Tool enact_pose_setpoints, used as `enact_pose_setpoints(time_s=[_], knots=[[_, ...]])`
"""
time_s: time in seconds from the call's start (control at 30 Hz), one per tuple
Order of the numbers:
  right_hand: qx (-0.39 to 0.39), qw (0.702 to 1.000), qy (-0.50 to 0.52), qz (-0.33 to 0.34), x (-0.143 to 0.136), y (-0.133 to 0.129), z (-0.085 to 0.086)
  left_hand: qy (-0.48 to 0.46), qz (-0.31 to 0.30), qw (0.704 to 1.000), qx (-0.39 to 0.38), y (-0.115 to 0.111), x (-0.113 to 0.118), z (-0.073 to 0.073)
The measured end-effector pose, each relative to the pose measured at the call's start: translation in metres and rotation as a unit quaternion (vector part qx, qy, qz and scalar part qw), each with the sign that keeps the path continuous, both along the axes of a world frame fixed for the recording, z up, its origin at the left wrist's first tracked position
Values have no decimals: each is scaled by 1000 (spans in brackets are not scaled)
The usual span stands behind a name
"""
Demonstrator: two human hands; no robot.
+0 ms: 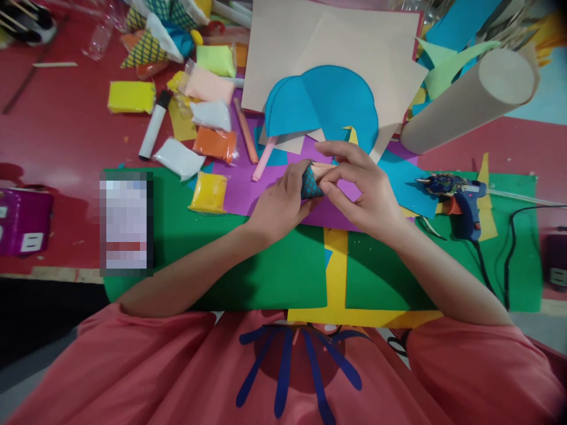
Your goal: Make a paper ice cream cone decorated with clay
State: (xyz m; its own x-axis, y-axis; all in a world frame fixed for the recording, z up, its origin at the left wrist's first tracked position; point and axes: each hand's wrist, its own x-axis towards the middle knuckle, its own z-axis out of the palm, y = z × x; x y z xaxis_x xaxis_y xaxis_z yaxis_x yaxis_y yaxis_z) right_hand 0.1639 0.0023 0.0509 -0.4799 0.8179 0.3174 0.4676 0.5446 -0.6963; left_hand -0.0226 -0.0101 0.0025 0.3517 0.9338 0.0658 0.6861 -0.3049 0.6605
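Observation:
A small teal piece with a dark crosshatch pattern (310,184) and a pale inner side is between my hands, above purple paper (243,195). My left hand (283,198) is wrapped round it from the left. From the right, my right hand (361,189) pinches the pale edge of the same piece between thumb and index finger, its other fingers bent above. Behind my hands lie blue rounded paper cutouts (341,100) on a large beige sheet (283,41). A pink stick (264,159) rests just beyond my left hand.
A blue glue gun (469,209) with its cord lies on the green sheet (266,265) at right, near a rolled beige paper tube (469,100). Clay packets (208,192), a marker (155,125) and a pixelated phone-like object (126,224) are at left.

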Motion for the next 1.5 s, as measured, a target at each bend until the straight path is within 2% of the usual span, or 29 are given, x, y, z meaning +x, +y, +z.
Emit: enact_pose_setpoints(time_s=[0.27, 0.47, 0.57, 0.67, 0.73, 0.83, 0.9, 1.0, 1.17, 1.33, 1.5], knots=[[2, 1000, 20, 15, 0, 2, -3, 2, 16, 1000, -24, 0, 0, -2], [-2, 1000, -5, 4, 0, 1, -2, 10, 0, 1000, -16, 1, 1, -1], [-8, 1000, -10, 7, 0, 1, -2, 15, -1, 999, -41, 1, 3, 2], [-24, 1000, 16, 7, 3, 4, 1, -51, -2, 995, -86, 1, 3, 7], [-44, 997, 59, 3, 9, 8, 5, -147, -15, 976, -157, 3, 4, 10], [-50, 993, 107, 21, 21, 16, 15, -305, -45, 901, -305, 7, 4, 12], [-26, 997, 66, 40, 28, 21, 23, -370, -46, 856, -359, 9, 5, 12], [-17, 997, -33, 66, 34, 23, 30, -399, -44, 834, -379, 10, 6, 12], [-20, 991, -92, 100, 33, 22, 29, -390, -57, 833, -388, 9, 6, 12], [-25, 993, -73, 91, 29, 19, 27, -367, -81, 841, -389, 9, 5, 15], [-54, 996, -40, 64, 23, 14, 26, -353, -63, 859, -365, 8, 7, 18]])
